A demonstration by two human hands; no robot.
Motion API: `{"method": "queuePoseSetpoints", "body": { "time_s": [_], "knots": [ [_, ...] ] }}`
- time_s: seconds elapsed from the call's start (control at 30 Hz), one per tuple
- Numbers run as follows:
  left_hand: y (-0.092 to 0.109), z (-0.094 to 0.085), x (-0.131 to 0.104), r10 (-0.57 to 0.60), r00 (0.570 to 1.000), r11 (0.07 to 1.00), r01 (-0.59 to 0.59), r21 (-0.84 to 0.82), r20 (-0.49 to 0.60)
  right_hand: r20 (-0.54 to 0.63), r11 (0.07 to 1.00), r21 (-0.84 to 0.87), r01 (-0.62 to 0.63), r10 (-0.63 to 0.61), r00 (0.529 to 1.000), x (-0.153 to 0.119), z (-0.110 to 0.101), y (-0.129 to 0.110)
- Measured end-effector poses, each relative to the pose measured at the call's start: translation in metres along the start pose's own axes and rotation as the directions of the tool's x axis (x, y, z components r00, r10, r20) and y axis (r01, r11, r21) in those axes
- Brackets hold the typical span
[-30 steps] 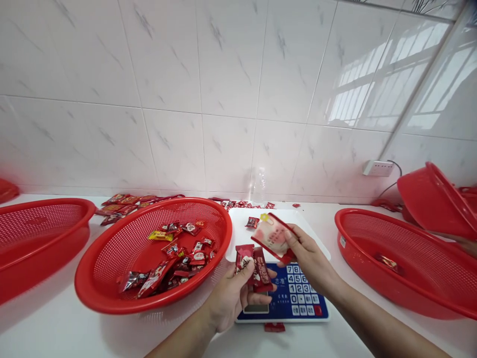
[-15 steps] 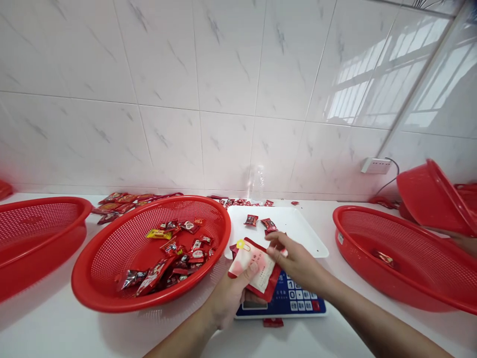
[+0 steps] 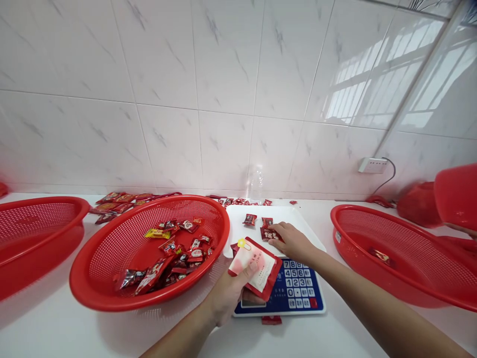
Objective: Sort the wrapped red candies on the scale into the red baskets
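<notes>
Three big red baskets stand on the white counter: the left one, the middle one, with a pile of mostly red wrapped pieces and one yellow packet, and the right one, with one packet inside. The red basin at the far right has shifted further toward the edge of my view. Before me sits one scale, its white tray now showing three small red packets, where a second ago I saw one. The right hand is over the tray, fingers bent onto the nearest packet; I can't tell whether it grips it. The left hand is closed on a red-and-pink pouch in front of the scale, a pouch the right hand held a second ago. Behind the pouch peeks another red wrapper.
</notes>
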State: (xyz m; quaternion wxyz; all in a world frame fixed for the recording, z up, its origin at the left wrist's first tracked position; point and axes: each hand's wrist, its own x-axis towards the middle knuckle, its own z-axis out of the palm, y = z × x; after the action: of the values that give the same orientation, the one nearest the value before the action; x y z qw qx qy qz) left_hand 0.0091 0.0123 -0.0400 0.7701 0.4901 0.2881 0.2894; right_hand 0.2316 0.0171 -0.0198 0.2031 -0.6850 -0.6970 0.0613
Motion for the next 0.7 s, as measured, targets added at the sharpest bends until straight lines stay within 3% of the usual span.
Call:
{"method": "queuePoseSetpoints", "body": {
  "time_s": [0.2,0.53,0.7],
  "knots": [
    [0.001,0.000,-0.001,-0.008,1.000,1.000,0.008,-0.003,0.018,0.005,0.998,-0.057,-0.028,0.028,1.000,0.006,-0.003,0.002],
    [0.000,0.000,0.000,-0.022,1.000,0.999,0.022,0.030,0.017,-0.111,0.973,-0.074,-0.218,0.209,0.972,0.037,-0.011,0.017],
    [0.000,0.000,-0.002,-0.012,1.000,1.000,0.012,0.013,0.014,-0.146,0.984,-0.056,-0.167,0.157,0.977,0.054,0.001,0.007]
  ]
}}
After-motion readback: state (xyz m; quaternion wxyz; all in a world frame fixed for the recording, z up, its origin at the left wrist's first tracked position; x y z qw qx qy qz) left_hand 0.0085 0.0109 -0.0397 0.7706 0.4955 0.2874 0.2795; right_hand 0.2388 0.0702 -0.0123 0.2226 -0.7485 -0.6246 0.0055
